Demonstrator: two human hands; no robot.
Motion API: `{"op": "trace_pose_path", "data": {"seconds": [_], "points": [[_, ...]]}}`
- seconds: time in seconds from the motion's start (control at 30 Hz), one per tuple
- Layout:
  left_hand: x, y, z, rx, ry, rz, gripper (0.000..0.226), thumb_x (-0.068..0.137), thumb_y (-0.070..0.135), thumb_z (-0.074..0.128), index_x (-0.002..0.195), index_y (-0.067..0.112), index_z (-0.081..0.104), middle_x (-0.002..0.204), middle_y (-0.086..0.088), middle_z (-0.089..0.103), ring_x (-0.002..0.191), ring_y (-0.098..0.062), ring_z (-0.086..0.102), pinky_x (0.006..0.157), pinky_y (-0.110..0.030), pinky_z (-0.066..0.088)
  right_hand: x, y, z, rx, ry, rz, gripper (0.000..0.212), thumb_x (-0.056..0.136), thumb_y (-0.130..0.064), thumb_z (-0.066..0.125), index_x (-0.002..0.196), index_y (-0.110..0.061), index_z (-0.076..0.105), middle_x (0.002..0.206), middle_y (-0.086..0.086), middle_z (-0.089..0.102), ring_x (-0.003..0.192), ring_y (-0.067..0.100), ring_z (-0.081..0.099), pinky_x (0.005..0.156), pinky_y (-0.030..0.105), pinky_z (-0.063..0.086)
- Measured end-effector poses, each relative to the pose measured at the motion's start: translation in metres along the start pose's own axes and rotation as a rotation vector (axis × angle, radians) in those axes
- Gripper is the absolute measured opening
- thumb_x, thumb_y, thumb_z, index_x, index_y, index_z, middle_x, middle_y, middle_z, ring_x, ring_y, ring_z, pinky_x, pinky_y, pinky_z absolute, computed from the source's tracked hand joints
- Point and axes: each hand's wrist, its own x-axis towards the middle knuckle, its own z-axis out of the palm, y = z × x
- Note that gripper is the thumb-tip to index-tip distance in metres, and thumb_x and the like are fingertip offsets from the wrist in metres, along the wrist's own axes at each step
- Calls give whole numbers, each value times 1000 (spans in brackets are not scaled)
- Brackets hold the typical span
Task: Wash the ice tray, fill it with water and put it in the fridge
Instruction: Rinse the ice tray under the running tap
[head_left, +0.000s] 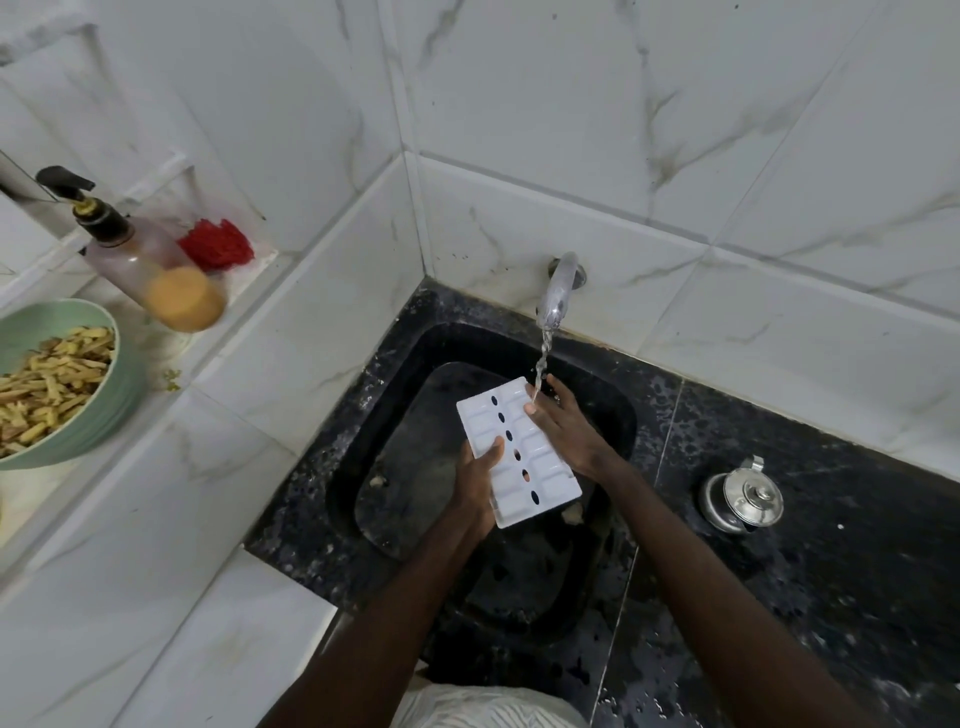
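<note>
Left hand (475, 488) grips near edge of ice tray (540, 457), thumb on top; right hand (563, 426) clasps far right edge. Tray held tilted over sink (395, 353), far corner under water stream (543, 358) from tap (558, 291)

Risk: wet plastic slips and drops into sink; stream glances off tray and sprays outward

Hidden: fingers beneath tray, its lower face, drain. Fridge out of view

Home kitchen — black sink (395, 353) under running tap (558, 291), marble-look wall tiles (571, 104), bowl (104, 415) of food strips, steel pot (743, 496).
</note>
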Motion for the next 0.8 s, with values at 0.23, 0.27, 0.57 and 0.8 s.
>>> {"op": "trace_pose_path", "data": {"seconds": [0.23, 0.27, 0.57, 0.8], "points": [[15, 7, -8, -11, 111, 49, 57, 88, 23, 78, 140, 15, 56, 132, -23, 68, 117, -48, 67, 93, -75, 50, -27, 11, 5, -34, -36, -8, 62, 100, -71, 37, 157, -44, 37, 170, -22, 0, 149, -1, 10, 124, 40, 17], [18, 11, -10, -27, 132, 63, 54, 90, 21, 76, 140, 14, 56, 130, -23, 69, 116, -48, 67, 93, -75, 51, -35, 13, 6, -25, -40, -15, 61, 101, -70, 38, 156, -43, 40, 169, -24, 1, 151, 0, 10, 123, 38, 16], [21, 21, -13, -32, 112, 84, 34, 102, 13, 64, 135, 14, 58, 118, -16, 75, 100, -36, 76, 71, -51, 63, -59, 31, 8, 4, 7, -46, 43, 106, -58, 39, 144, -43, 53, 168, -19, 12, 155, 0, 12, 121, 35, 20], [5, 10, -1, 48, 60, 27, 45, 97, 17, 70, 140, 12, 56, 128, -22, 70, 115, -45, 68, 91, -64, 57, -22, 17, 6, -18, 72, -43, 60, 102, -67, 38, 152, -35, 44, 170, -11, 15, 152, -1, 11, 126, 39, 18]]}}
